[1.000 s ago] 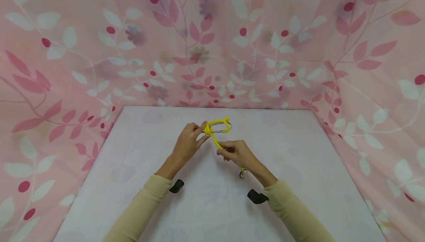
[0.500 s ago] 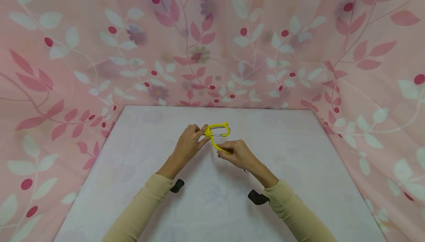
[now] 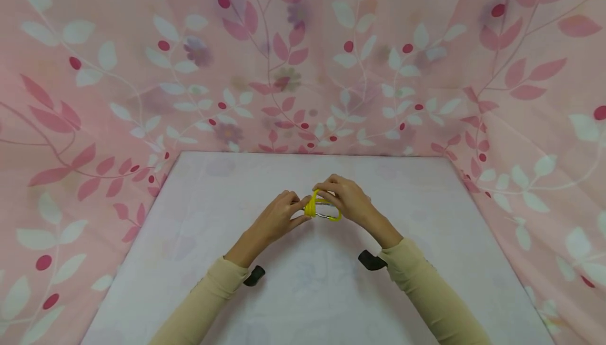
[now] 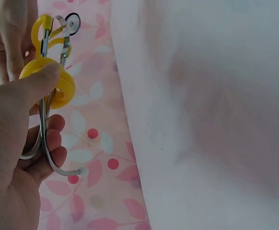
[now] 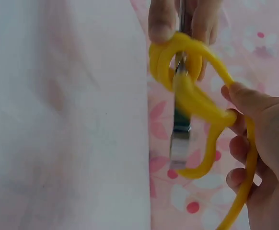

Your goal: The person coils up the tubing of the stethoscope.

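Pink leafy cloth (image 3: 303,45) hangs behind a white tbl (image 3: 303,308). Stethoscope (image 3: 310,208) is up over the tbl, btwn both hands. L hand (image 3: 278,216) is clamped on its metal tubes (image 4: 43,120) w/ the thumb on the yellow loops (image 4: 66,93), prob so they don't slip. R hand (image 3: 349,201) pinches the yellow hose (image 5: 216,64), prob to keep it tight; more runs past its fingers. Count: 1 tbl, 2 hands, 2 tan sleeves (image 3: 199,303), 1 stethoscope, 2 metal tubes, 1 round disc (image 4: 73,24), 1 ear tip (image 4: 83,171) seen. Loops: a few, can't count for sure.
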A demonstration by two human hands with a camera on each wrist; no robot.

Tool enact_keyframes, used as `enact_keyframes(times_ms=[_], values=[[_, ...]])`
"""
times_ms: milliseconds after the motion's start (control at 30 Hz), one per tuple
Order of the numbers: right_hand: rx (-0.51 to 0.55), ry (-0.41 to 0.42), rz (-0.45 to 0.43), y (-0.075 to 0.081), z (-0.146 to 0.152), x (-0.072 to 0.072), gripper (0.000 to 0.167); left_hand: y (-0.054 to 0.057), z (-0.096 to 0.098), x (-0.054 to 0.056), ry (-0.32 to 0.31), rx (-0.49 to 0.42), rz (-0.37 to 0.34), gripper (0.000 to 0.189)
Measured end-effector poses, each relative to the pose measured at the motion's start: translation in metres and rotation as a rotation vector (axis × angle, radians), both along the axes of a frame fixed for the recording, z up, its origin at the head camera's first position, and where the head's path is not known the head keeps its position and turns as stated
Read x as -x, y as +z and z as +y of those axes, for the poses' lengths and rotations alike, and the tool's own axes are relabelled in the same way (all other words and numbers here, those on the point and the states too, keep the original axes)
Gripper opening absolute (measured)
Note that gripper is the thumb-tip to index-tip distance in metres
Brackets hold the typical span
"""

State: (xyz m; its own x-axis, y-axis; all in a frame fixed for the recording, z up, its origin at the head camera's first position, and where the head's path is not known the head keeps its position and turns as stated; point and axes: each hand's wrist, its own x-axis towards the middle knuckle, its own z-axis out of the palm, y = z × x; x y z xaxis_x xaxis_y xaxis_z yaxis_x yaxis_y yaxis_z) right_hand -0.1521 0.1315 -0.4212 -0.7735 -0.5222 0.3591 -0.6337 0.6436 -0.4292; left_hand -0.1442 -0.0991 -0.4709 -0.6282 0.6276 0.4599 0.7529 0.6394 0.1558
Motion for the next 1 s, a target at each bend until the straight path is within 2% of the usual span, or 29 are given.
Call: enact_keyframes(times_ms=[267, 367, 567, 700, 833, 867, 933, 1000], values=[[0.139, 0.097, -0.127, -0.019, 0.022, 0.026, 0.020, 0.008, 0.000, -0.006, -0.076, -0.030, -0.025, 0.057], [0.190, 0.124, -0.184, -0.028, 0.029, 0.031, 0.020, 0.006, 0.000, -0.007, -0.108, -0.043, -0.026, 0.057], [0.321, 0.164, -0.318, -0.046, 0.034, 0.031, 0.021, -0.002, -0.001, -0.010, -0.161, -0.091, -0.041, 0.060], [0.372, 0.145, -0.381, -0.044, 0.032, 0.027, 0.021, 0.000, -0.001, -0.010, -0.154, -0.135, -0.040, 0.061], [0.425, 0.120, -0.516, -0.033, 0.028, 0.019, 0.024, 0.004, -0.002, -0.007, -0.128, -0.191, -0.021, 0.061], [0.443, 0.118, -0.538, -0.035, 0.027, 0.018, 0.024, 0.005, -0.001, -0.006, -0.118, -0.198, -0.017, 0.061], [0.422, 0.065, -0.529, -0.040, 0.026, 0.017, 0.018, 0.006, -0.001, -0.003, -0.087, -0.214, -0.005, 0.061], [0.435, 0.050, -0.563, -0.053, 0.024, 0.018, 0.019, 0.008, 0.000, -0.002, -0.040, -0.219, 0.001, 0.061]])
